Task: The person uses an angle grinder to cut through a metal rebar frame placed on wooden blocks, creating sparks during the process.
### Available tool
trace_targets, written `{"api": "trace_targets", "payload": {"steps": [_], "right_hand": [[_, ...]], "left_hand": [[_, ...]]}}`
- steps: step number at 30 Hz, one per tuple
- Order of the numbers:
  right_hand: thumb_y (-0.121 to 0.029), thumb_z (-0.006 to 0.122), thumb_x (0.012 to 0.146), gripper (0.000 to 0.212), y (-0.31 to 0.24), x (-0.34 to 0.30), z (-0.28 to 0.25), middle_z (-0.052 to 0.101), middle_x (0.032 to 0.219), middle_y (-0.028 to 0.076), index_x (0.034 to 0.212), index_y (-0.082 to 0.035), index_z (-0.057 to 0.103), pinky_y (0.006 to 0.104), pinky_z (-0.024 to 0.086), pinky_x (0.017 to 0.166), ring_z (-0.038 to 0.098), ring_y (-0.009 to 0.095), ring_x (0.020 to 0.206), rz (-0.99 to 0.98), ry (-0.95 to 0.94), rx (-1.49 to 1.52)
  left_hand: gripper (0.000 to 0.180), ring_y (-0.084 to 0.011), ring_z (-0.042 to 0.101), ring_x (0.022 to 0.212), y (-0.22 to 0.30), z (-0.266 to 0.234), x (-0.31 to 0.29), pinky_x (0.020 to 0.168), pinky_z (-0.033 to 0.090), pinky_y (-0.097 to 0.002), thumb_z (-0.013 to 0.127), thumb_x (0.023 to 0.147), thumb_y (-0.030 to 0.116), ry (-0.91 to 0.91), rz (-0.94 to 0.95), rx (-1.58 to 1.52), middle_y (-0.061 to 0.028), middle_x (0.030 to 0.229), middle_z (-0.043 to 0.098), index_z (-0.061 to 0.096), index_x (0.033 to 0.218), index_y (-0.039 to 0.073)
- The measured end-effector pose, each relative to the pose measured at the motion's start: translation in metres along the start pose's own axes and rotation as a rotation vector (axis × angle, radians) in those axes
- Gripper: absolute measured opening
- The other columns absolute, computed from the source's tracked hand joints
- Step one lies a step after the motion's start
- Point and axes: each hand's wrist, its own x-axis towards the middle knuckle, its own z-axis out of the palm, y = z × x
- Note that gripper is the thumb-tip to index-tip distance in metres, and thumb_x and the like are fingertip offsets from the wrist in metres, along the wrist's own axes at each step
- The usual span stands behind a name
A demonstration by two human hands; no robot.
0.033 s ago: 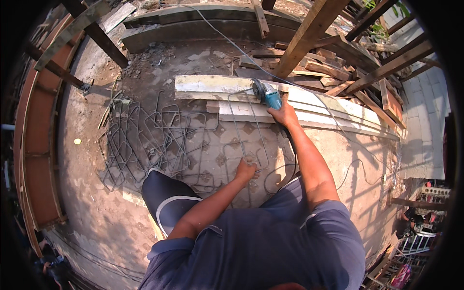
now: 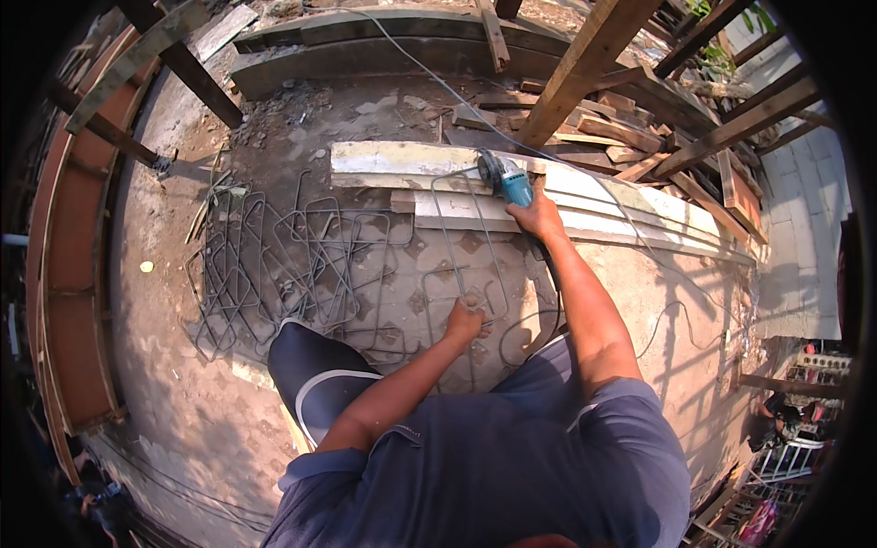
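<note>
My right hand point(image 2: 537, 216) is wrapped round the rear of a teal angle grinder point(image 2: 517, 188). Its dark disc end point(image 2: 490, 168) lies by the far end of a bent steel rod frame point(image 2: 439, 212), over pale boards point(image 2: 388, 164); whether the disc touches the rod I cannot tell. Closer to my body, my left hand point(image 2: 467, 321) is closed round the near part of that rod frame. Left of it, several similar bent rods point(image 2: 315, 239) lie tangled on the patterned floor. A dark cord point(image 2: 555, 285) runs from the grinder back toward my lap.
A pale cable point(image 2: 416, 66) crosses over the boards. An upright wooden post point(image 2: 577, 78) stands just beyond them, with a heap of scrap wood point(image 2: 621, 137) behind. Long beams point(image 2: 365, 57) lie at the back; a brown wooden panel point(image 2: 73, 338) edges the left side.
</note>
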Motion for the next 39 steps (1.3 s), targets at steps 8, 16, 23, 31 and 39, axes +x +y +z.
{"api": "trace_targets", "payload": {"steps": [8, 16, 23, 31, 39], "right_hand": [[-0.051, 0.076, 0.074, 0.085, 0.006, 0.004, 0.002, 0.069, 0.116, 0.031, 0.135, 0.005, 0.054, 0.0459, 0.053, 0.095, 0.068, 0.043, 0.11, -0.032, -0.01, 0.003], [-0.051, 0.075, 0.075, 0.086, 0.011, 0.009, 0.006, 0.069, 0.116, 0.031, 0.137, 0.003, 0.052, 0.0464, 0.053, 0.095, 0.068, 0.043, 0.11, -0.038, 0.038, -0.017], [-0.052, 0.075, 0.075, 0.087, 0.007, 0.01, 0.004, 0.069, 0.117, 0.031, 0.138, 0.004, 0.052, 0.0464, 0.053, 0.096, 0.067, 0.043, 0.111, -0.022, -0.008, -0.016], [-0.05, 0.075, 0.076, 0.086, 0.003, 0.012, 0.007, 0.069, 0.116, 0.031, 0.138, 0.004, 0.05, 0.0471, 0.054, 0.095, 0.067, 0.044, 0.11, -0.033, 0.026, 0.013], [-0.047, 0.076, 0.076, 0.079, 0.0, 0.012, 0.003, 0.069, 0.115, 0.031, 0.133, 0.002, 0.051, 0.0482, 0.053, 0.095, 0.068, 0.044, 0.109, -0.039, 0.031, 0.014]], "left_hand": [[0.059, -0.0236, 0.07, 0.07, -0.003, 0.001, -0.003, 0.057, 0.058, -0.034, 0.078, 0.082, 0.0, -0.039, 0.067, 0.119, -0.0172, 0.087, 0.067, 0.038, 0.125, 0.001], [0.055, -0.0239, 0.07, 0.072, -0.001, 0.0, -0.001, 0.06, 0.059, -0.0347, 0.078, 0.081, -0.002, -0.031, -0.008, 0.1, -0.0167, 0.089, 0.067, 0.04, 0.122, -0.001], [0.057, -0.023, 0.069, 0.073, -0.009, -0.003, 0.006, 0.061, 0.059, -0.0343, 0.08, 0.08, 0.0, -0.02, 0.052, 0.167, -0.0166, 0.091, 0.066, 0.04, 0.121, 0.0], [0.057, -0.0228, 0.069, 0.071, -0.026, -0.009, 0.016, 0.06, 0.059, -0.0345, 0.078, 0.079, -0.003, 0.043, 0.137, 0.185, -0.0151, 0.087, 0.065, 0.039, 0.12, 0.002], [0.049, -0.0253, 0.072, 0.068, -0.033, -0.004, 0.025, 0.056, 0.061, -0.0356, 0.073, 0.081, -0.005, 0.022, 0.08, 0.084, -0.0169, 0.086, 0.068, 0.04, 0.117, 0.002]]}}
